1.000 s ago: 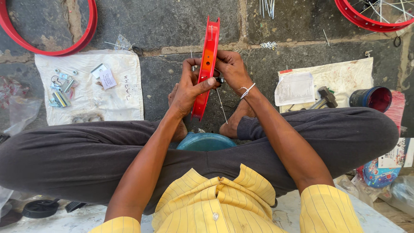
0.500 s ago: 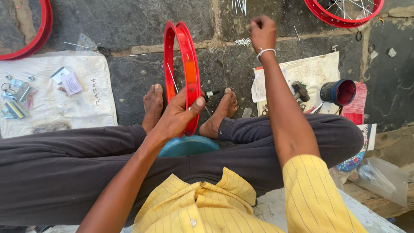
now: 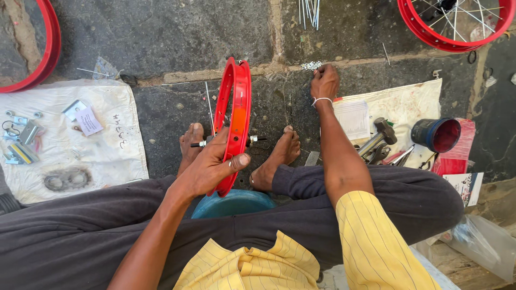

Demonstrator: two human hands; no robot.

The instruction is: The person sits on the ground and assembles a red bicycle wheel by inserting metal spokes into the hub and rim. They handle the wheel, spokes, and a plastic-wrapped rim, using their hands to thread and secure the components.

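Two hands busy: left hand (image 3: 212, 166) has its grip closed around the red wheel rim (image 3: 236, 115), standing it upright on edge between the bare feet, hub axle (image 3: 252, 139) inside. Right hand (image 3: 324, 81) reaches out to a small pile of spoke nipples (image 3: 311, 65) on the stone floor (image 3: 161, 32), fingers pinched down; whether it holds any, can't tell. Step looks like fetching a fastener for lacing; it next needs bringing to the rim.

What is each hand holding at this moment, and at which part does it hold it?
The left hand holds the upright red wheel rim at its lower edge. The right hand reaches to small silver parts on the stone floor; whether it grips any cannot be told.
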